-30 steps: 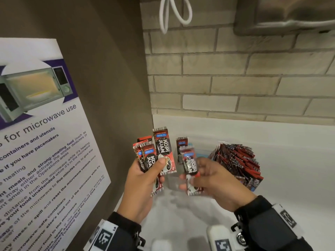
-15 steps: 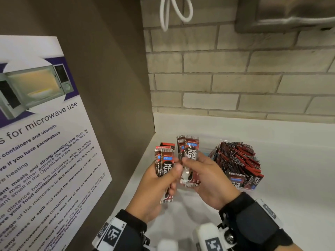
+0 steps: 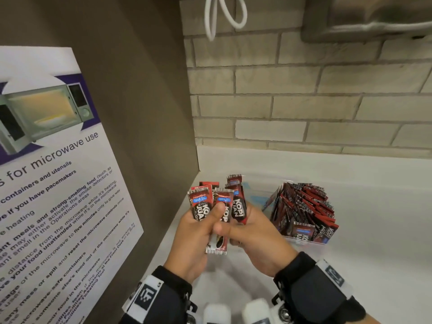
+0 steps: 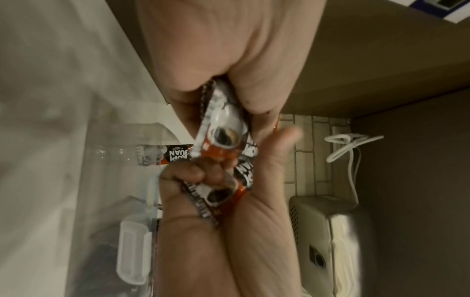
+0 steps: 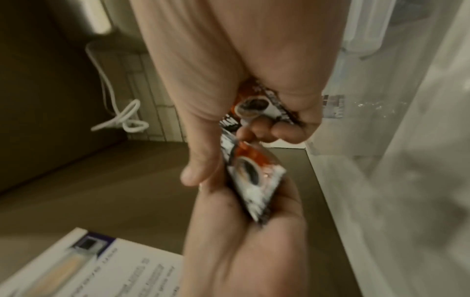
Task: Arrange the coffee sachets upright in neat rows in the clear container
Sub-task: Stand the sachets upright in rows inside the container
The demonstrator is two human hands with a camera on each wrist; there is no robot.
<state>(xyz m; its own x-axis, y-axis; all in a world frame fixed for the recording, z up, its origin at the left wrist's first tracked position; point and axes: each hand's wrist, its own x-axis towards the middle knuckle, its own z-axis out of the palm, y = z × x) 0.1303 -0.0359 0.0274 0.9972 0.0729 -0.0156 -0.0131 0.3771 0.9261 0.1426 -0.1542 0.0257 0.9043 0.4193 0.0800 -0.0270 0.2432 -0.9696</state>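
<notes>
My left hand (image 3: 198, 232) grips a fanned bunch of red-and-black coffee sachets (image 3: 204, 203), thumb pressed across their fronts. My right hand (image 3: 247, 232) holds more sachets (image 3: 239, 206) upright and presses them against the left bunch. Both hands hover above the white counter, left of the clear container (image 3: 304, 239), which is packed with several leaning sachets (image 3: 304, 206). In the left wrist view my left hand (image 4: 221, 94) pinches a sachet (image 4: 221, 128). The right wrist view shows my right hand (image 5: 254, 120) curled around a sachet (image 5: 254, 106).
A brown side panel with a microwave-use poster (image 3: 46, 183) stands close on the left. A brick wall (image 3: 304, 101) rises behind the white counter (image 3: 374, 230). A white cable loop (image 3: 224, 15) and a metal dispenser (image 3: 374, 17) hang above.
The two hands, apart a second ago with separate bunches, have come together; the right hand's sachets now sit against the left hand's bunch.
</notes>
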